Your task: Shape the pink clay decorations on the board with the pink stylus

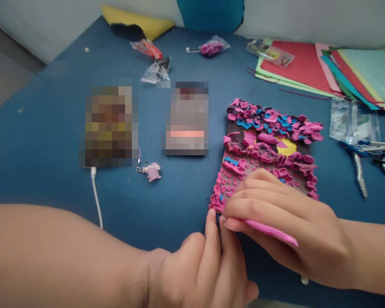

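Two blurred phones [111, 126] beside clay board [269, 145]; right hand [285, 226] clamped on pink tool [271, 231], left hand [208, 265] fingertips together.

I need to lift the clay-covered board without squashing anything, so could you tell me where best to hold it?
Probably by the far-left bare edge of the clay-covered board, pinching from the left side: it lies flat, the pink clay is raised on top, and the left hand and right hand crowd the near edge.

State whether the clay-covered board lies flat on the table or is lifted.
Flat: the clay-covered board rests on the blue table, right hand over its near edge.
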Demonstrator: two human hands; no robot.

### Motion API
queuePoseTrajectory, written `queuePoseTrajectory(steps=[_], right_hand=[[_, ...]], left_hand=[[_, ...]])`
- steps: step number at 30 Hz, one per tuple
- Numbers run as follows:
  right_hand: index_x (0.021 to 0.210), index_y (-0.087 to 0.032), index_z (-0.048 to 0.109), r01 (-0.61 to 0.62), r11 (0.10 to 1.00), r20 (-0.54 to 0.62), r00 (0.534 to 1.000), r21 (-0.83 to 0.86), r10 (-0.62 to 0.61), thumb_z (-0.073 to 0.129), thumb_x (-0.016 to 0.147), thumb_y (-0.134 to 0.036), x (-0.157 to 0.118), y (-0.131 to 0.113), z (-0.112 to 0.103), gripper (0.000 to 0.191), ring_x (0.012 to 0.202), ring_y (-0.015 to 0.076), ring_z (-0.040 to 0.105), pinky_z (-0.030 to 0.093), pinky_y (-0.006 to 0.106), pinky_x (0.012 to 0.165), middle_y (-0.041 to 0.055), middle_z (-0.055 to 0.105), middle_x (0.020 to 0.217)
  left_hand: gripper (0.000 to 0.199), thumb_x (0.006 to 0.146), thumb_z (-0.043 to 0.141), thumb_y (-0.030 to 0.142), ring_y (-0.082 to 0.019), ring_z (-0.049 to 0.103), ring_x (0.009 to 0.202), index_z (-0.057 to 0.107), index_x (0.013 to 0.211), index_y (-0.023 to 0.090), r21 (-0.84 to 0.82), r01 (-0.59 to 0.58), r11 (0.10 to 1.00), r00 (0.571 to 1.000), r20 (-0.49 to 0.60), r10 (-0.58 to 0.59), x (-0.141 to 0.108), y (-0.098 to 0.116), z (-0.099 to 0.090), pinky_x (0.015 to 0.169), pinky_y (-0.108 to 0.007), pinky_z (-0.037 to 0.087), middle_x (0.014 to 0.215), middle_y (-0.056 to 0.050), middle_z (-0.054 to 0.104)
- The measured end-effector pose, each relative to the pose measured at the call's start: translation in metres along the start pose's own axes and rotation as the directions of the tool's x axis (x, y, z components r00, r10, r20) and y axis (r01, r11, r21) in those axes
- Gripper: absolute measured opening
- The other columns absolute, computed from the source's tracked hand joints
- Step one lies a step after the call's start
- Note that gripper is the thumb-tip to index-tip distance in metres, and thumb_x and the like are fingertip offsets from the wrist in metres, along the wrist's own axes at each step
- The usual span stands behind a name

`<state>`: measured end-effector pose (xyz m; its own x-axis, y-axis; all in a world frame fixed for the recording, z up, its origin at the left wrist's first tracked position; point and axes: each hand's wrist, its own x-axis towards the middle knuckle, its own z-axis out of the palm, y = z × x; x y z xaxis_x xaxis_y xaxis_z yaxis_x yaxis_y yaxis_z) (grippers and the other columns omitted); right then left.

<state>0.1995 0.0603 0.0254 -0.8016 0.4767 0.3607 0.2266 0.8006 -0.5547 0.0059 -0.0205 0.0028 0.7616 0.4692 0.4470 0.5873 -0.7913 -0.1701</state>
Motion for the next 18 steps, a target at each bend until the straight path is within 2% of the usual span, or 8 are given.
queuePoseTrajectory(steps=[2, 4, 7, 10, 15, 18], right_hand=[[0.101, -0.014, 0.057, 0.017, 1.000, 0.023, 1.000, 0.010, -0.017, 0.041, 0.103, -0.013, 0.000, 0.000, -0.001, 0.017, 0.079, 0.0144, 0.062, 0.047, 0.032, 0.078, 0.0061, 0.069, 0.087], [0.099, -0.014, 0.057, 0.023, 1.000, 0.031, 0.999, 0.019, -0.023, 0.039, 0.104, -0.014, 0.001, 0.000, -0.001, 0.019, 0.077, 0.0141, 0.060, 0.047, 0.031, 0.077, 0.0057, 0.069, 0.085], [0.099, -0.013, 0.057, 0.020, 1.000, 0.000, 1.000, 0.007, -0.020, 0.043, 0.102, -0.013, 0.001, 0.000, 0.001, 0.015, 0.079, 0.0144, 0.060, 0.047, 0.031, 0.079, 0.0059, 0.070, 0.086], [0.101, -0.011, 0.057, 0.021, 1.000, -0.042, 0.999, -0.016, -0.021, 0.047, 0.100, -0.009, 0.002, 0.001, 0.004, 0.011, 0.084, 0.0150, 0.064, 0.048, 0.031, 0.084, 0.0067, 0.071, 0.089], [0.099, -0.012, 0.059, -0.046, 0.998, -0.053, 0.997, 0.037, 0.048, 0.046, 0.101, -0.012, 0.005, 0.000, -0.002, 0.013, 0.083, 0.0149, 0.064, 0.048, 0.030, 0.081, 0.0064, 0.070, 0.088], [0.096, -0.013, 0.060, -0.061, 0.998, -0.005, 0.998, -0.004, 0.061, 0.046, 0.101, -0.014, 0.008, -0.002, -0.013, 0.016, 0.081, 0.0136, 0.063, 0.047, 0.027, 0.077, 0.0052, 0.069, 0.085]], left_hand=[[0.038, 0.099, 0.055, 0.044, -0.025, 0.072, 0.088, 0.074, 0.095, 0.012, -0.002, -0.019, 1.000, 1.000, -0.016, 0.019, -0.001, 0.000, 0.001, 0.055, -0.028, 0.049, 0.095, -0.011, 0.076], [0.036, 0.100, 0.054, 0.042, -0.025, 0.072, 0.093, 0.073, 0.094, 0.012, 0.001, 0.014, 1.000, 1.000, -0.022, -0.014, -0.001, 0.002, 0.002, 0.059, -0.028, 0.051, 0.097, -0.011, 0.075], [0.034, 0.101, 0.054, 0.038, -0.026, 0.071, 0.099, 0.073, 0.092, 0.011, -0.004, 0.078, 0.997, 0.997, -0.029, -0.078, -0.002, 0.006, 0.005, 0.065, -0.030, 0.053, 0.099, -0.010, 0.075], [0.035, 0.102, 0.052, 0.037, -0.026, 0.071, 0.097, 0.074, 0.093, 0.011, 0.004, 0.091, 0.996, 0.995, -0.041, -0.090, -0.002, 0.007, 0.006, 0.063, -0.031, 0.052, 0.095, -0.009, 0.075], [0.037, 0.105, 0.046, 0.032, -0.025, 0.071, 0.091, 0.074, 0.097, 0.009, 0.014, 0.013, 1.000, 1.000, -0.012, -0.013, 0.000, -0.002, 0.005, 0.055, -0.032, 0.047, 0.094, -0.007, 0.075], [0.036, 0.105, 0.048, 0.033, -0.025, 0.071, 0.088, 0.074, 0.095, 0.010, 0.014, -0.046, 0.999, 0.999, -0.022, 0.047, 0.001, -0.007, 0.003, 0.053, -0.032, 0.046, 0.092, -0.007, 0.075]])
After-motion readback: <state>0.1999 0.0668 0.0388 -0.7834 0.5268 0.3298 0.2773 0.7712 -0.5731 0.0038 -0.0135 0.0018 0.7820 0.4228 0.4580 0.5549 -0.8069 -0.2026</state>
